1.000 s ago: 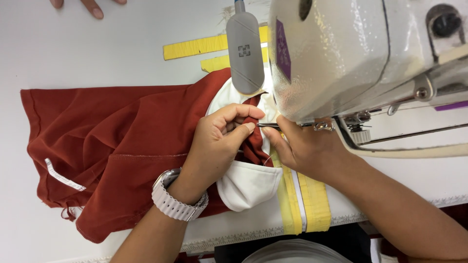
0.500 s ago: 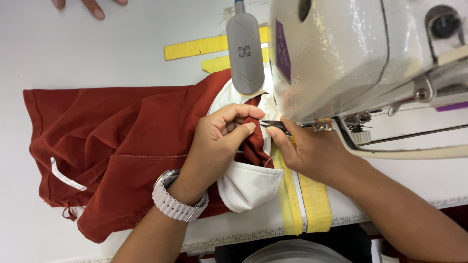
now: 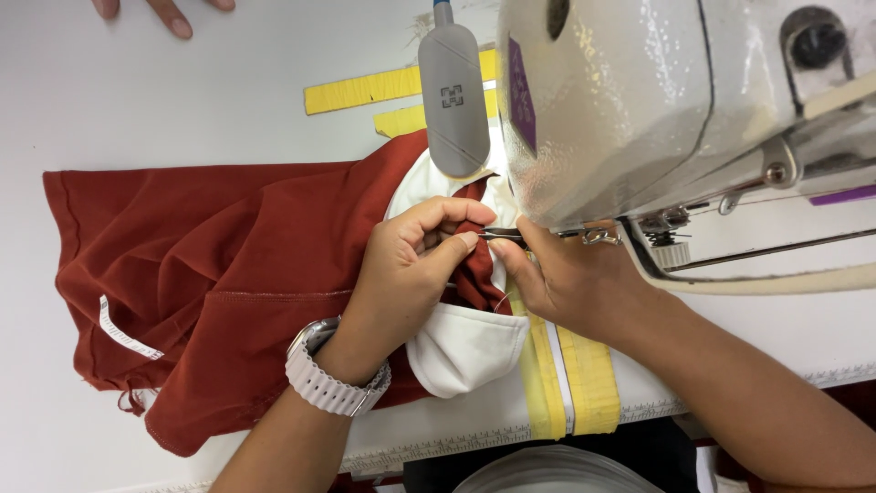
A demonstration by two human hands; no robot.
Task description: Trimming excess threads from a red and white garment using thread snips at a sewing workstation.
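Little has moved since the earlier frames: both hands stay pinched together under the sewing machine, and the rust-red knit garment [image 3: 228,274] has barely shifted on the white table [image 3: 137,119]. The left hand [image 3: 411,265], with a white banded watch [image 3: 333,379] on its wrist, has its fingers closed narrowly on a fold of red fabric at the garment's white collar piece [image 3: 465,347]. The right hand [image 3: 566,283], touching it at three o'clock, grips a small dark metal tool [image 3: 504,235], thumb and fingers tight around it; which tool it is cannot be told. The glossy cream sewing machine head [image 3: 639,100] looms at one o'clock. A grey oblong pad [image 3: 453,100] lies at twelve o'clock, beside yellow tape strips [image 3: 365,89]. Another person's fingertips [image 3: 169,14] rest at eleven o'clock.
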